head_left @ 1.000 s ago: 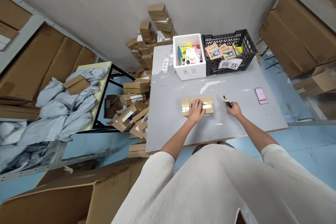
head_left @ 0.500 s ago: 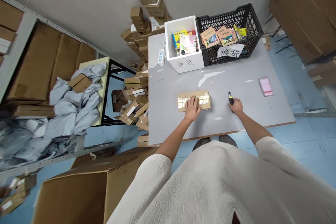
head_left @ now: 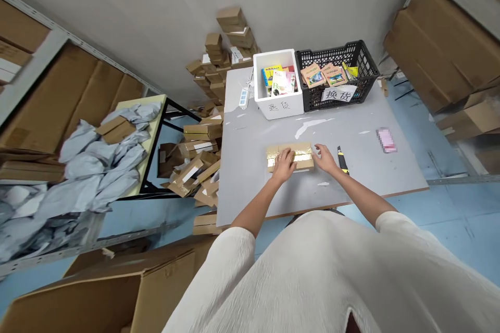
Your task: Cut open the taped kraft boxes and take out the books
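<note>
A small cardboard box [head_left: 302,165] with shiny tape along its top lies on the grey table [head_left: 250,195]. My left hand [head_left: 284,164] rests on top of it, fingers spread over the tape. At the box's right end is my right hand [head_left: 323,157], fingers apart and holding nothing; whether it touches the cardboard I cannot tell. Just right of that hand, a black and yellow utility knife [head_left: 342,160] lies loose on the tabletop.
At the table's back stand a white foam box [head_left: 279,108] and a black plastic crate [head_left: 369,86], both holding books or packs. A power strip [head_left: 244,98] lies left of them, a pink phone-like item [head_left: 386,140] at right. Cartons [head_left: 203,166] pile up beside the table.
My right hand has let go of the utility knife and moved left to the box's right end. My left hand stays on the box. The camera view has shifted slightly.
</note>
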The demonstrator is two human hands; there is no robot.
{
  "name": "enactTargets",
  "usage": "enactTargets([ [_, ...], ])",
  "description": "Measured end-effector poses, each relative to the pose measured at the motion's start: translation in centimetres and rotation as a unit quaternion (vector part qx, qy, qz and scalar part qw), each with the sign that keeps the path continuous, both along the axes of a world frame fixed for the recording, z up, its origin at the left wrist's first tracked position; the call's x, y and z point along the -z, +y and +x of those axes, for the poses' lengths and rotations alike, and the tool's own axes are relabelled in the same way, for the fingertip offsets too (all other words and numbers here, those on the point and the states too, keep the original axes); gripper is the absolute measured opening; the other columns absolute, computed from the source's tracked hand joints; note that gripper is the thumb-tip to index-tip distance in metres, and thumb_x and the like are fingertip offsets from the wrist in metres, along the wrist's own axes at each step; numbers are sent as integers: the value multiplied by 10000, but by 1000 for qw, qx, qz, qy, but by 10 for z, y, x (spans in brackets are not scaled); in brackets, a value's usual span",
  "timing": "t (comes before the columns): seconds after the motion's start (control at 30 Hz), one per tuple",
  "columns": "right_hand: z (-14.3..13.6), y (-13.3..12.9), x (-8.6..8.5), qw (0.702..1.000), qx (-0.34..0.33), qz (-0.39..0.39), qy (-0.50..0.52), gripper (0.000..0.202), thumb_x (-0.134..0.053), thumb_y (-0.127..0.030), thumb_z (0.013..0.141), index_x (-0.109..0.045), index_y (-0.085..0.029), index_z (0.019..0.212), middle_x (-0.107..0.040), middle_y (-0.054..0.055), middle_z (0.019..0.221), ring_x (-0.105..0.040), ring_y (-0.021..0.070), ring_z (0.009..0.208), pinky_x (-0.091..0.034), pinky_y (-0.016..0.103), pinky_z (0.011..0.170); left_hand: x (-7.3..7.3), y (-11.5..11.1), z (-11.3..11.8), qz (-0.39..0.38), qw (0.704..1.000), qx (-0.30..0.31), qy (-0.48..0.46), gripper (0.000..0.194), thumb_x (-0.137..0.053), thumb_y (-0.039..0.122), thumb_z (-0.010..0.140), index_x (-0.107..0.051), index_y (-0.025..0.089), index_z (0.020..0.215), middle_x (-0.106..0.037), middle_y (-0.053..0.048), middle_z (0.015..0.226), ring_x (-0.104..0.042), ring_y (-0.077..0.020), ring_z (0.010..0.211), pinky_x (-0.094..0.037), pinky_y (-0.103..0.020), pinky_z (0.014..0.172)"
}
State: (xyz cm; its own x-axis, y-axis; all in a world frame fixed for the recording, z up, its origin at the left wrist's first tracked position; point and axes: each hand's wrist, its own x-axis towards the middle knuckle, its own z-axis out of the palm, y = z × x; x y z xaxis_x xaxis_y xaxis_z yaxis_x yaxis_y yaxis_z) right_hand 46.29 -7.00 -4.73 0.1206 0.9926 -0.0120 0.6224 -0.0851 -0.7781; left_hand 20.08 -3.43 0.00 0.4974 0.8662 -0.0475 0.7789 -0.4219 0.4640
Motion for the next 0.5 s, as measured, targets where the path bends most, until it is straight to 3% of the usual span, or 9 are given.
enactTargets([
  [0.1, -15, 2, -11, 1000, -15, 7, -16, 605, -640, -349, 943, -557, -241, 1533, -663, 159, 1395, -671, 301, 1100, -571, 478, 1030, -3, 6, -13, 23, 997, -73, 9, 568, -587, 363, 997, -558, 261, 1556, -444, -181, 1734, -347, -377, 1643, -236, -618, 1335],
  [0.17, -18, 0, -15, 999, -18, 2, -26, 641, -651, -304, 910, -551, -244, 1540, -672, 154, 1372, -668, 311, 1120, -574, 492, 1029, -3, 8, -22, 17, 986, -165, 15, 716, -664, 423, 950, -488, 213, 1612, -381, -243, 1757, -308, -434, 1652, -239, -664, 1313],
  [0.23, -18, -2, -17, 999, -16, -4, -37, 653, -652, -285, 895, -549, -249, 1539, -680, 142, 1350, -668, 311, 1123, -575, 500, 1028, -2, 9, -30, -9, 974, -227, 9, 865, -704, 476, 913, -397, 183, 1666, -406, -282, 1727, -341, -465, 1624, -272, -685, 1286],
  [0.33, -17, -4, -22, 998, -13, -10, -61, 657, -655, -273, 891, -546, -253, 1539, -678, 131, 1367, -667, 299, 1119, -569, 488, 1038, 0, 9, -38, -36, 974, -224, -9, 882, -689, 486, 918, -359, 207, 1687, -499, -260, 1660, -416, -454, 1572, -301, -671, 1275],
  [0.5, -21, -6, -30, 996, -6, -13, -91, 632, -622, -277, 918, -529, -246, 1543, -659, 138, 1418, -667, 297, 1127, -553, 491, 1060, 2, 7, -43, -7, 981, -194, -24, 867, -686, 452, 922, -372, 200, 1690, -465, -257, 1684, -385, -452, 1588, -296, -651, 1288],
])
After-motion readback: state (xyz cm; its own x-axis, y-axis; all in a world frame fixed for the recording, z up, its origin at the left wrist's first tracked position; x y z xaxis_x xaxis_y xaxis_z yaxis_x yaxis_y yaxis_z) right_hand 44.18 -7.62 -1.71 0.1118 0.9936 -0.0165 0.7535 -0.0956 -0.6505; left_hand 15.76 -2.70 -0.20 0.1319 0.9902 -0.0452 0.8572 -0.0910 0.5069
